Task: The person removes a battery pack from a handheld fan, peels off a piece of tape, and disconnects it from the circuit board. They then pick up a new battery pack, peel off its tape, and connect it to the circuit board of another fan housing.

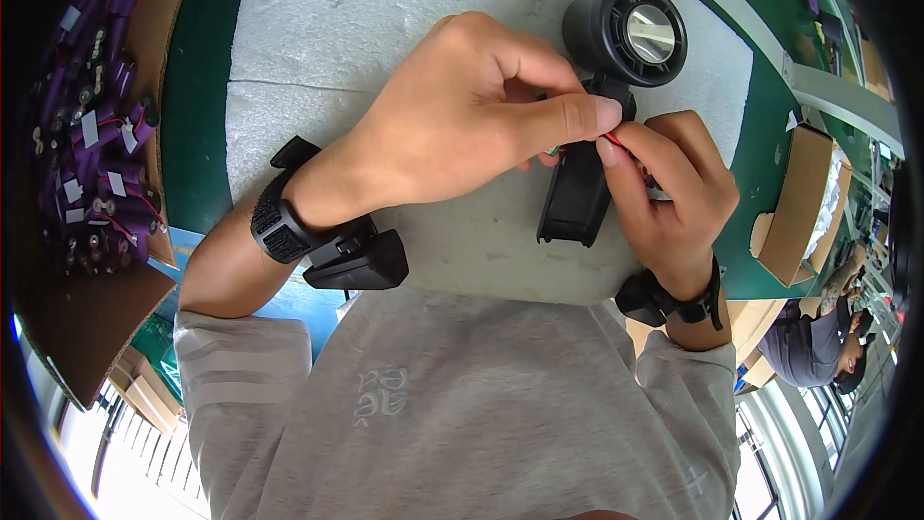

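Note:
A black handheld fan (624, 34) with a round ringed head and a silvery centre lies on the white foam sheet. Its handle (575, 195) points toward me and looks like an open, hollow shell. My left hand (472, 111) reaches over the neck of the fan, thumb and forefinger pinched together; what they hold is hidden. Between the thumb and forefinger of my right hand (679, 183), a thin red wire (612, 138) is pinched beside the handle's upper end. A bit of green (553, 150), perhaps a circuit board, shows under my left fingers.
To the left, a cardboard box (106, 327) holds many purple battery cells (106, 164) with wires. The foam sheet (318, 10) rests on a green table (197, 87). At right are an open carton (797, 202) with white wrapping and, farther off, a person (808, 345).

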`<state>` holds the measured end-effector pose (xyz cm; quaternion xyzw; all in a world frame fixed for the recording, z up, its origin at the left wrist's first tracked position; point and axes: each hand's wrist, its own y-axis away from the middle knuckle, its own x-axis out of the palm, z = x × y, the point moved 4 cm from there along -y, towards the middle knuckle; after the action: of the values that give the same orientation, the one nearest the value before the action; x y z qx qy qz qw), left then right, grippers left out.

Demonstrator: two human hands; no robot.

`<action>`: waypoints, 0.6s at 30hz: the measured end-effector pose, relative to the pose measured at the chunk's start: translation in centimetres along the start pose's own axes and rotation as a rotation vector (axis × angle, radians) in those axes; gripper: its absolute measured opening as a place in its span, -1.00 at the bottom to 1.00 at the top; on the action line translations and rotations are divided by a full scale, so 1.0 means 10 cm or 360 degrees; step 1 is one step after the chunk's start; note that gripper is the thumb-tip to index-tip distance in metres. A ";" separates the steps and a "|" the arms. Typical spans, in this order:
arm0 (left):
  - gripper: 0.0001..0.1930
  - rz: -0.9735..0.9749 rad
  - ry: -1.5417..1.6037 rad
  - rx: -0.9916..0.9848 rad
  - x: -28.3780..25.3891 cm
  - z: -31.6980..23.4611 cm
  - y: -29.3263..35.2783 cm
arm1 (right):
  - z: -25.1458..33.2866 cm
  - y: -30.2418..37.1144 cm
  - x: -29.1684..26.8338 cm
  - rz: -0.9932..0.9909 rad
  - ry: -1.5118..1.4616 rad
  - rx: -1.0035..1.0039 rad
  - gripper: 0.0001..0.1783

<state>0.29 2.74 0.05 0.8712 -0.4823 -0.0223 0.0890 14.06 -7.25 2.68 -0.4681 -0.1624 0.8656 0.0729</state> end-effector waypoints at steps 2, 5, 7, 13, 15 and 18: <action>-0.78 0.0007 0.0008 0.0000 -0.01 0.00 0.00 | -0.04 -0.03 0.00 -0.0018 -0.0258 0.0060 -0.84; -0.80 0.0020 0.0022 0.0000 -0.02 0.00 0.01 | -0.06 -0.04 -0.02 -0.0009 -0.0446 0.0154 -0.84; -0.88 0.0086 0.0044 -0.0021 -0.03 -0.03 0.00 | -0.09 -0.04 -0.03 0.0025 -0.0559 0.0282 -0.84; -0.78 0.0187 0.0015 0.0036 -0.05 0.00 0.02 | -0.11 -0.03 -0.02 0.0091 -0.0555 0.0240 -0.84; -0.70 0.0223 0.0024 -0.0020 -0.07 -0.03 0.02 | -0.09 -0.05 -0.02 0.0115 -0.0499 0.0123 -0.84; -0.65 0.0239 -0.0022 -0.0021 -0.07 -0.04 0.02 | -0.09 -0.04 -0.01 0.0138 -0.0479 0.0127 -0.83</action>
<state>-0.24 3.31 0.40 0.8318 -0.5468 -0.0246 0.0929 14.86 -6.72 2.48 -0.3363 -0.1167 0.9341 0.0289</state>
